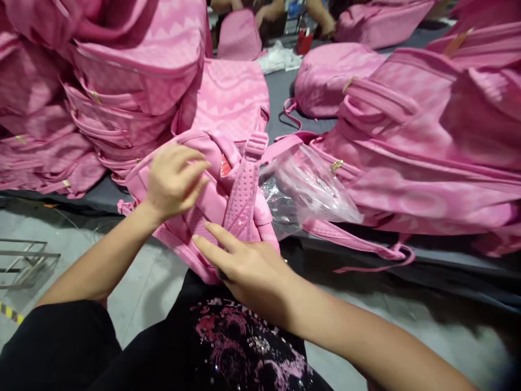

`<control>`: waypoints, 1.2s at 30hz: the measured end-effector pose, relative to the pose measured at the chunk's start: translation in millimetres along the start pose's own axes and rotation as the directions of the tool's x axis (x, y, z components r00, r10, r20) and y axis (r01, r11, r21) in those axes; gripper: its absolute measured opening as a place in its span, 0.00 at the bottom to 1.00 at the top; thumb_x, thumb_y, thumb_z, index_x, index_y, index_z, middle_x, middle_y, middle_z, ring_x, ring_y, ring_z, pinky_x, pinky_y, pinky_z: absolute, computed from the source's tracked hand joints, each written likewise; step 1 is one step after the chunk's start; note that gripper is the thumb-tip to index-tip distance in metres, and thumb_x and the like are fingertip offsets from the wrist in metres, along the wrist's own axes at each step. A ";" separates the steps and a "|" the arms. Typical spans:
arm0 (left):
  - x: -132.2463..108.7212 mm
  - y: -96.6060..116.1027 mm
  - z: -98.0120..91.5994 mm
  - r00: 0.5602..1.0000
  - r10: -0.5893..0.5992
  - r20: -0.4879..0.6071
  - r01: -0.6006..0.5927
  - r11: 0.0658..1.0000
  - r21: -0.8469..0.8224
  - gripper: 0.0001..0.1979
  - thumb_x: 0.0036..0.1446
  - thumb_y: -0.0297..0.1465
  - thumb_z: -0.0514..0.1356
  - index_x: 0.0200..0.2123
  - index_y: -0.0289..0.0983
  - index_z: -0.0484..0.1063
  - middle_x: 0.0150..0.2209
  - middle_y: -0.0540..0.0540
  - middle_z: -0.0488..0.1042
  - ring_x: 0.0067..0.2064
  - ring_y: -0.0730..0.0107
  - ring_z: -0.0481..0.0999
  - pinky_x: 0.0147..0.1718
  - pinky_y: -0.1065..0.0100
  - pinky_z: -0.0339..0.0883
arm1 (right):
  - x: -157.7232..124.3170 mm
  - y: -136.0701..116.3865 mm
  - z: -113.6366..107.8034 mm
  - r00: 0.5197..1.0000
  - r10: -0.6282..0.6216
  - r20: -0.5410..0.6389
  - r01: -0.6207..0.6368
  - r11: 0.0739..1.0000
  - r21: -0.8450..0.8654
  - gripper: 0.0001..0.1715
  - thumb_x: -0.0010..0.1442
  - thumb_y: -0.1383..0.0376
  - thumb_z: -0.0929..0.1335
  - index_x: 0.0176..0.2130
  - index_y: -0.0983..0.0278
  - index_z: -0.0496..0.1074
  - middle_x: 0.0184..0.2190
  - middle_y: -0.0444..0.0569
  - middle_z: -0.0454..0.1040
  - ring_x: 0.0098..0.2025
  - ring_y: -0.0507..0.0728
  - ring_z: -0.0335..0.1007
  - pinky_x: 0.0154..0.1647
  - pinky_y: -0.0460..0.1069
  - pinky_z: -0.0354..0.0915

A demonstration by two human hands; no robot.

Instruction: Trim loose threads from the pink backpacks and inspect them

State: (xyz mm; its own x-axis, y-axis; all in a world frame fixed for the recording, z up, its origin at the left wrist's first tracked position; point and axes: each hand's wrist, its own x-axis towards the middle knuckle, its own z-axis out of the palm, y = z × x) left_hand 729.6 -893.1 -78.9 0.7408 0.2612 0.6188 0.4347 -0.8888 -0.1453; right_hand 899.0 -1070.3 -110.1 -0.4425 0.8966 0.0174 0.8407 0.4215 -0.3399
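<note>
A pink backpack (pixel 195 217) lies tilted against the table edge in front of me, its padded back and straps facing up. One mesh shoulder strap (pixel 243 195) with a plastic buckle (pixel 256 144) runs up its right side. My left hand (pixel 175 179) is over the backpack's left part, its fingers loosely curled and apart, with nothing visible in them. Across the lower back panel lies my right hand (pixel 252 266), two fingers stretched out on the fabric; its other fingers are hidden. A small red piece (pixel 224 166) shows beside the strap.
Pink backpacks are piled at the left (pixel 134 81) and right (pixel 407 141) of the dark table (pixel 279 89). A clear plastic bag (pixel 309 190) lies right of my backpack. Another person's arms (pixel 271 12) show across the table. A metal frame (pixel 26 260) stands on the floor, left.
</note>
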 end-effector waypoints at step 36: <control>27.9 55.2 30.9 0.775 0.143 0.615 -0.196 0.980 0.019 0.04 0.57 0.28 0.61 0.37 0.39 0.76 0.35 0.43 0.72 0.40 0.59 0.66 0.38 0.59 0.50 | -21.5 97.6 33.3 0.783 0.593 -0.191 -0.594 0.802 0.055 0.14 0.64 0.52 0.69 0.38 0.60 0.71 0.33 0.48 0.80 0.36 0.61 0.78 0.27 0.49 0.48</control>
State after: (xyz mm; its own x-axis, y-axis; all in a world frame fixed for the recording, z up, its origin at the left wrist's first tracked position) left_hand 790.0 -923.2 -93.5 0.9515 0.3071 -0.0157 0.2908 -0.9153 -0.2786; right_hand 980.2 -1052.9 -175.0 0.2115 0.9773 -0.0083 0.9204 -0.2020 -0.3346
